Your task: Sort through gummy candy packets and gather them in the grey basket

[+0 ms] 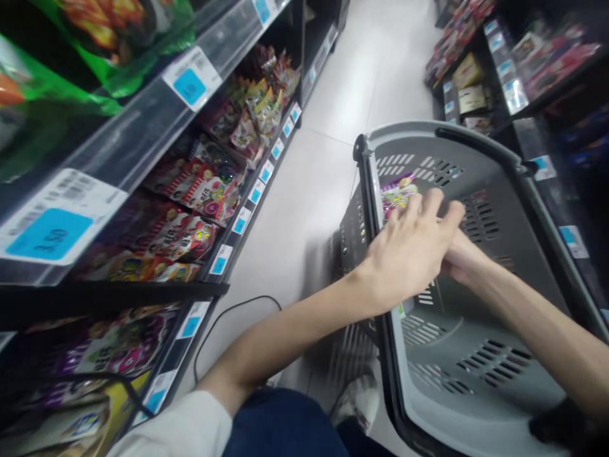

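Both my hands are together over the left side of a grey plastic shopping basket (pixel 504 184). My left hand (pixel 412 254) reaches across the basket's rim, back of the hand up, with its fingers bent and closed. What lies under its palm is hidden. From the right, my right hand (pixel 457 254) reaches in beneath it; its fingers are hidden behind the left hand. A purple and green snack bag (pixel 397 192) shows just past my left hand, inside the basket's near wall. Whether a hand grips this bag, I cannot tell.
Shelves of packaged snacks (pixel 209 190) with price labels (pixel 190 86) line the left side. More shelves (pixel 504 70) stand on the right. A pale tiled floor (pixel 328 171) runs between them. A thin black cable (pixel 233 308) hangs by the left shelf, and a shoe (pixel 359 400) is below.
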`<state>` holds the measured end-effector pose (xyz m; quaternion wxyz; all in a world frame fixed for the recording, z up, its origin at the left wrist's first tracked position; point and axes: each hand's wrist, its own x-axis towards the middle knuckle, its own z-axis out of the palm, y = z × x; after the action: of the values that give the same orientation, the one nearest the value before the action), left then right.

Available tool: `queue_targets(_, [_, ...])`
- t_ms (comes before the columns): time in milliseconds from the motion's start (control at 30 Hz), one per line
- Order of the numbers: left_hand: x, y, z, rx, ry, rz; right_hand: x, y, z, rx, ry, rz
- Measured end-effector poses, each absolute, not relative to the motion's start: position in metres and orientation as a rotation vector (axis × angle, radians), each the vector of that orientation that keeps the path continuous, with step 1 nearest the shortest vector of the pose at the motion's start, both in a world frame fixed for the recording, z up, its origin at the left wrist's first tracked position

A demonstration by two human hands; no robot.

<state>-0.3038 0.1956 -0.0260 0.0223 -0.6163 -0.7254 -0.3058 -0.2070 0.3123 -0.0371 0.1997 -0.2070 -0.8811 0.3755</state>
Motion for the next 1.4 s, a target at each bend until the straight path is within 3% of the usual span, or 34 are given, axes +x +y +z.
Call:
queue_targets(133, [-0.306,0.2,-0.03,-1.699,-2.233,-1.422,-0.183,0.316,-0.025,-0.95,-1.845,1.783])
queue_targets(333, [-0.32,0.196,-0.033,-1.648,-2.082,-1.849,-0.174,0.299,-0.019,-0.972,-1.574,2.002])
queue_targets(567, [-0.332,0.193,-0.035,-1.66,-2.04,-1.99,-0.176,0.297,-0.032,-1.012,-1.737,1.963])
queue_targets(833, [-0.332,0.197,-0.041,-1.4,-1.852,-2.409,-0.174,0.291,-0.03,-1.007,-1.846,1.894])
queue_targets(1400, [-0.329,0.2,-0.05,-1.23,-1.815,-2.474,-0.174,0.287,-0.026,-0.948,-1.966,1.826])
